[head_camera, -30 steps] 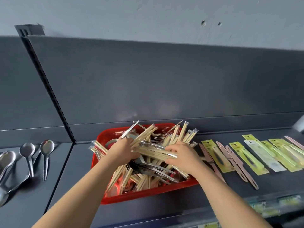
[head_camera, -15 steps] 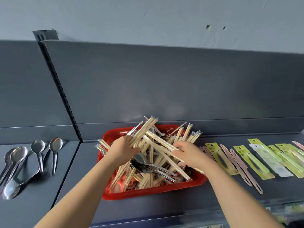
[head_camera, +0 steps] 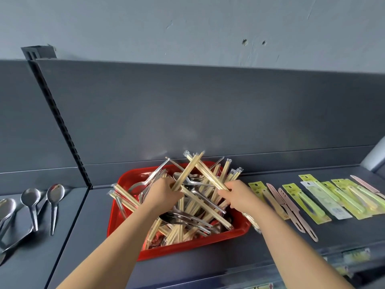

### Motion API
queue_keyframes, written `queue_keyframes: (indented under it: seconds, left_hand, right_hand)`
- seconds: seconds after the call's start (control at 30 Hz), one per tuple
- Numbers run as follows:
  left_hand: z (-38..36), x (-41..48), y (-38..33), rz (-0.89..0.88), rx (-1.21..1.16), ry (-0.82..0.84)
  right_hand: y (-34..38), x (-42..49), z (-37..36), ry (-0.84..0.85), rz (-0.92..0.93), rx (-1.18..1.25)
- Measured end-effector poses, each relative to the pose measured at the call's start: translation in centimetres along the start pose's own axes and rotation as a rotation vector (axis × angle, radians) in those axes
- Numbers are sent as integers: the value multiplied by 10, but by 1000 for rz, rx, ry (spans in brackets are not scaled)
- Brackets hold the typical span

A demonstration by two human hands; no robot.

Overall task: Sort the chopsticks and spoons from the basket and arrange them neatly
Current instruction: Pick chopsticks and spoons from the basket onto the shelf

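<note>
Fig.: over the red basket (head_camera: 115, 215) on the shelf (head_camera: 87, 230), my left hand's (head_camera: 164, 193) fingers grip one chopstick bundle (head_camera: 188, 170) and my right hand's (head_camera: 239, 196) grip a wrapped chopstick bundle (head_camera: 208, 173), their raised tips crossing.

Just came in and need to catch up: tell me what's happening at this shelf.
A person is digging through a red basket heaped with wrapped chopsticks and metal spoons. The left hand grips one chopstick pack, the right hand a second pack, and the two cross above the heap. A few sorted spoons lie on the shelf to the left; green packaged items line the right.
</note>
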State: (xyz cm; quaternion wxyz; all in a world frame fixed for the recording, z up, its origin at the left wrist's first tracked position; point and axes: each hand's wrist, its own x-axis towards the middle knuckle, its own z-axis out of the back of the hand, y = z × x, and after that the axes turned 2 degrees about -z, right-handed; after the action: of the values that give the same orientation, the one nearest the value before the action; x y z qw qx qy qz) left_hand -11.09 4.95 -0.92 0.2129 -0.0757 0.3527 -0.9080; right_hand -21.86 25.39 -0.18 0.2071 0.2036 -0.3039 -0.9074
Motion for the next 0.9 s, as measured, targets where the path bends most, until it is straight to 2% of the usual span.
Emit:
queue_keyframes:
  seconds: [0.23,0.53,0.7,0.9]
  left_hand:
    - [-28,18,-10,-85,278,151]
    - [-7,31,-14,-92,308,-9]
    - [30,30,-16,-104,74,-80]
    - [71,13,-11,-90,-419,-325]
  right_hand:
    - [-10,-4,-2,-3,-50,195]
    - [-16,-9,5,-91,-22,254]
    - [4,-12,17,-121,27,434]
    - [61,-16,8,-93,190,490]
